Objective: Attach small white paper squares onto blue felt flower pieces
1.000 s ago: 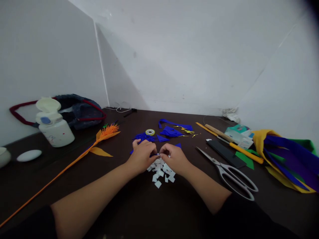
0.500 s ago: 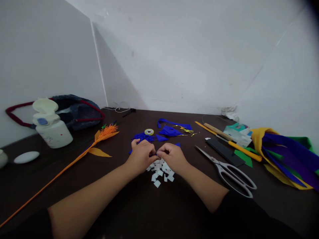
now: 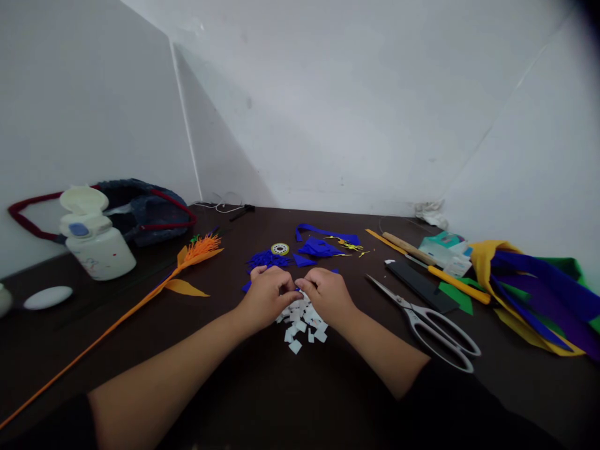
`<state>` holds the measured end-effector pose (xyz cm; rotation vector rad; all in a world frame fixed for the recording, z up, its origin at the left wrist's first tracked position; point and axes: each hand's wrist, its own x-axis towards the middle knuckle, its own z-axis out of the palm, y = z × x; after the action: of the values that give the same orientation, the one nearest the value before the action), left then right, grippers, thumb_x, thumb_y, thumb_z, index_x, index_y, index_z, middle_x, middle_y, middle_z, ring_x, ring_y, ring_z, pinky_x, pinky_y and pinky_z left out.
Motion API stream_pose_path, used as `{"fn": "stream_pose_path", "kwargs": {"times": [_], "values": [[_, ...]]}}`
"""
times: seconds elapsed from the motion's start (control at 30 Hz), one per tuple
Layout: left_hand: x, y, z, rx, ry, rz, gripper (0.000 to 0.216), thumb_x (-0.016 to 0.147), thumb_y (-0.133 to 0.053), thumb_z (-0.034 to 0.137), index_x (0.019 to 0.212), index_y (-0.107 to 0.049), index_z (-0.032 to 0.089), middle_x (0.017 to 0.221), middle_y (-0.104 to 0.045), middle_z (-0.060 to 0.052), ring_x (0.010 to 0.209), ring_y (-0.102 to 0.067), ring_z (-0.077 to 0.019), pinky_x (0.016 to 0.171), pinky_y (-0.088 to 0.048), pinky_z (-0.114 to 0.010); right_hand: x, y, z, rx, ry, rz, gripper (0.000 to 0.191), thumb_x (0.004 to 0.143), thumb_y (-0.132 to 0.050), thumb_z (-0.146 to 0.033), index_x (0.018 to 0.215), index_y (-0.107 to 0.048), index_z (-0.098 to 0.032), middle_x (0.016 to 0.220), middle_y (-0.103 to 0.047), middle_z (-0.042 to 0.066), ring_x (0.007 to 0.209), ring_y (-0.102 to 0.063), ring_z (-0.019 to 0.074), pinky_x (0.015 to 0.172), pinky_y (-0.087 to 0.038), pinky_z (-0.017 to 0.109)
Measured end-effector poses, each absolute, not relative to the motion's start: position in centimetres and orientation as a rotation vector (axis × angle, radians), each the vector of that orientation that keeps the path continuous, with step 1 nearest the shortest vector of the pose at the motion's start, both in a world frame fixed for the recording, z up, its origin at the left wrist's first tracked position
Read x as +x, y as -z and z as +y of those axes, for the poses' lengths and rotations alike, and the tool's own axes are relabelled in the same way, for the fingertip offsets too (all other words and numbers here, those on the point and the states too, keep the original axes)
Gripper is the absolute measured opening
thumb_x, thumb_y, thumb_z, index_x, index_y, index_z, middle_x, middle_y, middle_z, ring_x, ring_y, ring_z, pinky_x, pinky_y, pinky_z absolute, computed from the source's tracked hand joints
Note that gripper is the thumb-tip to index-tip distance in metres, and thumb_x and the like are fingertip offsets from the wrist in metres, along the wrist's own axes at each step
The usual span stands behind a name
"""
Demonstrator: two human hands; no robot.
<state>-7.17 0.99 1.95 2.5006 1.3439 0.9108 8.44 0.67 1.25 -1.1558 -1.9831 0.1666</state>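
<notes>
My left hand and my right hand meet at the fingertips in the middle of the table, both pinched. Between them shows a tiny bit of blue, too small to make out fully. Just below the fingers lies a loose pile of small white paper squares, partly covered by the hands. Past my left hand sits a heap of thin blue strips, with a round yellow-rimmed disc beside it. Blue sheet scraps and thin yellow bits lie farther back.
Grey scissors, a black flat bar and a yellow-handled tool lie right, near coloured sheets. On the left are an orange paper flower, a white bottle, a white oval object and a dark bag.
Both hands stay together over the white squares. The fingertips have shifted very slightly, and the right thumb and finger sit a little differently. Everything else lies as before.
</notes>
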Motion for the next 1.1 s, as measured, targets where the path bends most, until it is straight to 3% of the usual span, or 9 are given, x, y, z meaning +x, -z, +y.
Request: {"fn": "stream_pose_path", "kwargs": {"times": [0.2, 0.4, 0.5, 0.6, 0.8, 1.1], "values": [[-7.0, -2.4, 0.4, 2.617, -0.942, 1.326, 0.017, 0.070, -0.057, 0.029, 0.061, -0.049, 0.018, 0.065, -0.053, 0.004, 0.074, -0.048, -0.0141, 0.085, -0.019, -0.039, 8.4, -1.4, 0.9, -1.201, -0.326, -1.920, 0.032, 0.077, -0.049, -0.035, 0.051, -0.052, -0.016, 0.050, -0.048, -0.002, 0.052, -0.043, 0.0096, 0.052, -0.028, 0.022], [-7.2, -2.4, 0.6, 2.527, -0.961, 1.321, 0.016, 0.066, -0.060, 0.030, 0.060, -0.051, 0.018, 0.069, -0.057, 0.002, 0.076, -0.049, -0.0154, 0.086, -0.021, -0.042, 9.2, -1.4, 1.3, -1.110, -0.878, -1.573, 0.040, 0.079, -0.042, -0.045, 0.055, -0.056, -0.015, 0.047, -0.048, -0.001, 0.047, -0.043, 0.0093, 0.049, -0.033, 0.023], [-7.3, -2.4, 1.0, 2.246, -0.914, 1.231, 0.019, 0.066, -0.059, 0.033, 0.061, -0.052, 0.017, 0.065, -0.056, 0.002, 0.065, -0.048, -0.0127, 0.072, -0.034, -0.032, 9.6, -1.4, 1.2, -0.838, -1.224, -1.434, 0.030, 0.078, -0.045, -0.041, 0.080, -0.062, -0.016, 0.063, -0.055, 0.001, 0.058, -0.050, 0.0106, 0.058, -0.040, 0.025], [-7.4, -2.4, 1.1, 1.945, -0.898, 1.110, 0.018, 0.067, -0.057, 0.032, 0.063, -0.050, 0.016, 0.058, -0.052, 0.003, 0.055, -0.044, -0.0095, 0.053, -0.034, -0.024, 9.6, -1.2, 1.0, -0.659, -1.437, -1.419, 0.024, 0.073, -0.055, -0.032, 0.093, -0.062, -0.020, 0.078, -0.058, 0.003, 0.069, -0.053, 0.0118, 0.069, -0.041, 0.029], [-7.0, -2.1, 0.8, 1.768, -0.914, 1.005, 0.019, 0.066, -0.058, 0.029, 0.061, -0.047, 0.015, 0.057, -0.051, 0.004, 0.053, -0.044, -0.0082, 0.051, -0.034, -0.022, 8.4, -0.8, 0.7, -0.666, -1.384, -1.340, 0.012, 0.065, -0.063, -0.025, 0.076, -0.065, -0.020, 0.079, -0.057, 0.001, 0.074, -0.053, 0.0125, 0.072, -0.042, 0.030], [-6.6, -2.5, 0.4, 1.891, -0.920, 1.022, 0.017, 0.070, -0.055, 0.029, 0.062, -0.054, 0.014, 0.058, -0.054, 0.002, 0.056, -0.046, -0.0088, 0.054, -0.036, -0.023, 7.5, -1.1, 0.4, -0.685, -1.427, -1.146, 0.016, 0.062, -0.062, -0.024, 0.057, -0.049, -0.017, 0.058, -0.052, -0.003, 0.053, -0.047, 0.0089, 0.055, -0.040, 0.026]]}}
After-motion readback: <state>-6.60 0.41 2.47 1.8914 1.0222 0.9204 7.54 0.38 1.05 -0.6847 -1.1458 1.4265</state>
